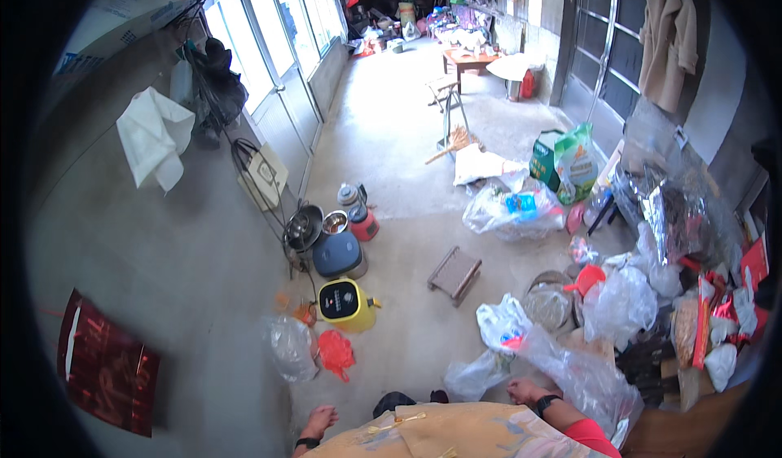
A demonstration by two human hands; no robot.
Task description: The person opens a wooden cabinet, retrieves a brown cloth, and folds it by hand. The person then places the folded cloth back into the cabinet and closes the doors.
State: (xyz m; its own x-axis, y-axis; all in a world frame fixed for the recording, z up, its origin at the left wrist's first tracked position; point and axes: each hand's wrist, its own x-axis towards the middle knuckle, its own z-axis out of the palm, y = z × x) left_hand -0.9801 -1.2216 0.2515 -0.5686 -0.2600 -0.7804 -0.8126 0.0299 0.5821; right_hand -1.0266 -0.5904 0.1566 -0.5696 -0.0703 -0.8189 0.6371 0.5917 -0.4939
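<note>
At the bottom edge, my left hand (319,422) hangs beside my patterned apron (421,430), its fingers bent and no object visible in it. A red plastic bag (336,355) and a clear plastic bag (292,349) lie on the floor beyond it. My right hand (524,391) is curled close to a clear plastic bag (476,375); whether it touches or grips the film cannot be told. A white plastic bag (502,322) and a long sheet of clear plastic (580,369) lie around that hand. Both wrists wear dark bands.
A low stool (455,275) stands mid-floor. Along the left wall are a yellow air fryer (347,305), a dark-lidded appliance (338,254) and a wok (303,227). Bags and a red plastic scoop (589,279) crowd the right. A broom (453,143) and table (469,60) are farther off.
</note>
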